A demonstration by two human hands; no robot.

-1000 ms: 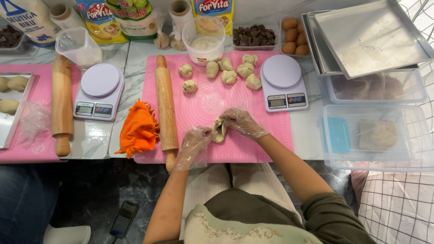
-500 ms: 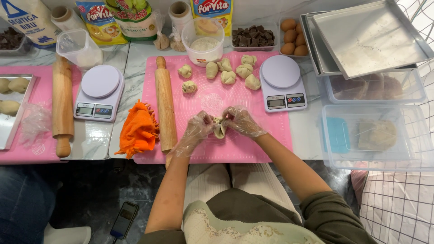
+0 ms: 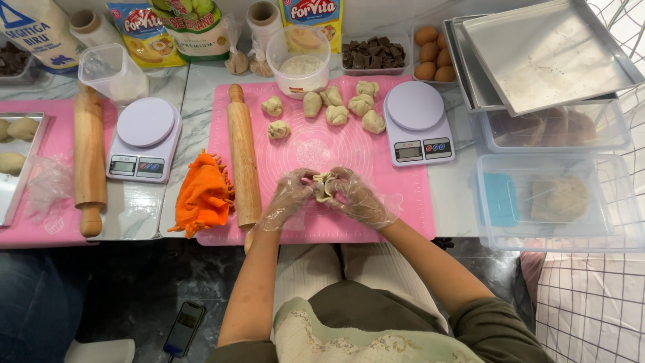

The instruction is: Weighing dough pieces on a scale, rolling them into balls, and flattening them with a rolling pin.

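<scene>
Left hand [image 3: 290, 195] is now closed in against the dough piece [image 3: 323, 186], having come up from lower down a second ago. Right hand [image 3: 356, 196] is pinching the same piece, seemingly folding its edge. Both are working over the pink mat [image 3: 316, 144], near the rolling pin [image 3: 243, 154].

My wooden rolling pin [image 3: 243, 156] lies beside my orange cloth [image 3: 203, 193]. A white scale [image 3: 418, 124] sits near brown eggs [image 3: 431, 53], chocolate pieces [image 3: 374, 55] and shiny metal trays [image 3: 547, 57] on my tabletop [image 3: 201, 81].
</scene>
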